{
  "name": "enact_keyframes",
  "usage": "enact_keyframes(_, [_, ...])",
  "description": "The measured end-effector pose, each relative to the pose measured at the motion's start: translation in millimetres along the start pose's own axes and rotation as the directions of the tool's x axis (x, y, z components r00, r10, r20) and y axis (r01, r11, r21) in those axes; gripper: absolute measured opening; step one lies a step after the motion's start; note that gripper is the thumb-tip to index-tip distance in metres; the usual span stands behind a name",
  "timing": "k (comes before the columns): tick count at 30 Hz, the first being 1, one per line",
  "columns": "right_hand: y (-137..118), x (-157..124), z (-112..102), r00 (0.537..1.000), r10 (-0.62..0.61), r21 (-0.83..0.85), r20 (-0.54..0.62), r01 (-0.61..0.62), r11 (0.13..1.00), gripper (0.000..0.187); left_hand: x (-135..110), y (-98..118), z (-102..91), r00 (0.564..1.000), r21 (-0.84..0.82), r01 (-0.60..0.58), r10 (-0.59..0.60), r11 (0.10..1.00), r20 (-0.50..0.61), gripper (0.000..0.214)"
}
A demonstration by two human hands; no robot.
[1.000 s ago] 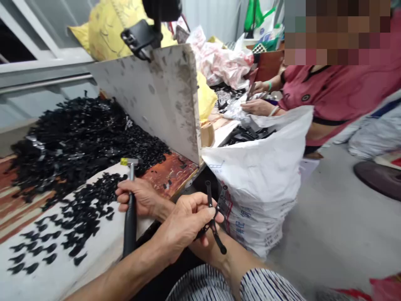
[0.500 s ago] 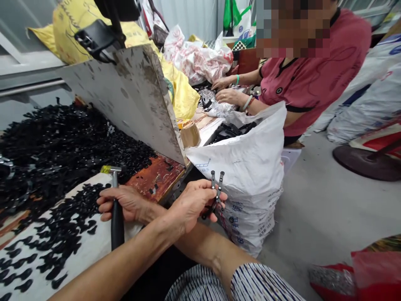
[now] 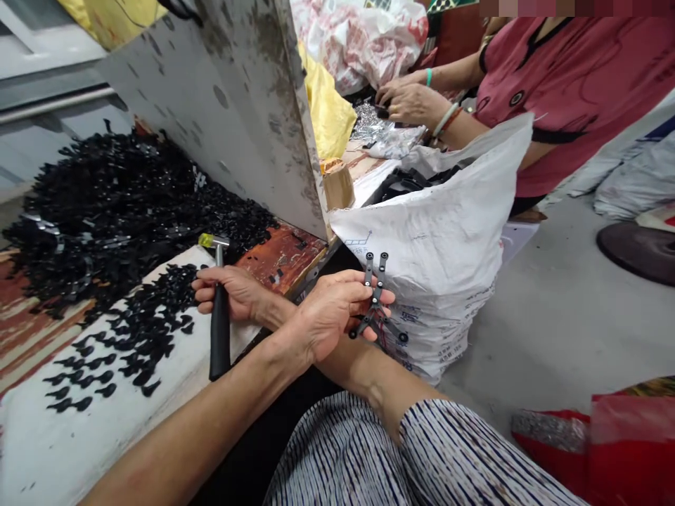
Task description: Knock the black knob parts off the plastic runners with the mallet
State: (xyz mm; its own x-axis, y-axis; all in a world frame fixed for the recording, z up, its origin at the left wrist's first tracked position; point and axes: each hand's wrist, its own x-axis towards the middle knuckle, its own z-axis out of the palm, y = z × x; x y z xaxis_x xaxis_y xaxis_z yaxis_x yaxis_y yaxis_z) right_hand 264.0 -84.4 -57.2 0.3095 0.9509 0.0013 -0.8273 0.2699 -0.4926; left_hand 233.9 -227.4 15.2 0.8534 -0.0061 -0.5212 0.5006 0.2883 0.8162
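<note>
A clenched grip is kept by the left hand (image 3: pixel 332 313) on a black metal linkage of pivoted perforated strips (image 3: pixel 376 295), held just in front of a white woven sack (image 3: pixel 448 246). Left of that grip, a black-handled hammer with a yellow-tipped head (image 3: pixel 219 316) is grasped upright by the right hand (image 3: pixel 229 292) over the bench (image 3: pixel 274 263), beside scattered small black parts (image 3: pixel 131 330).

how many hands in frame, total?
4. The person's left hand holds the black metal linkage piece; the right hand, arms crossed, grips the black-handled hammer. The co-worker's two hands work together over the far table end.
</note>
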Motion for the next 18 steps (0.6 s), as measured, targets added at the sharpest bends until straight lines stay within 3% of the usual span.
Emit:
enact_keyframes(5, [-4,-8,7,0.991,0.122,-0.005,-0.059,-0.123,0.992,0.033,-7,-5,-7.1,1.0,-0.06,-0.003,0.004,0.998,0.007,0.012])
enact_keyframes(11, [-8,-14,12,0.986,0.126,-0.022,-0.109,-0.129,0.991,0.034,-10,-12,-15.1,1.0,-0.12,-0.012,0.013,0.993,0.004,0.011])
enact_keyframes(18, [-9,-20,17,0.984,0.114,-0.094,-0.137,-0.128,0.987,0.034,-9,-25,-16.7,0.994,-0.112,-0.107,0.108,0.988,0.0,0.009])
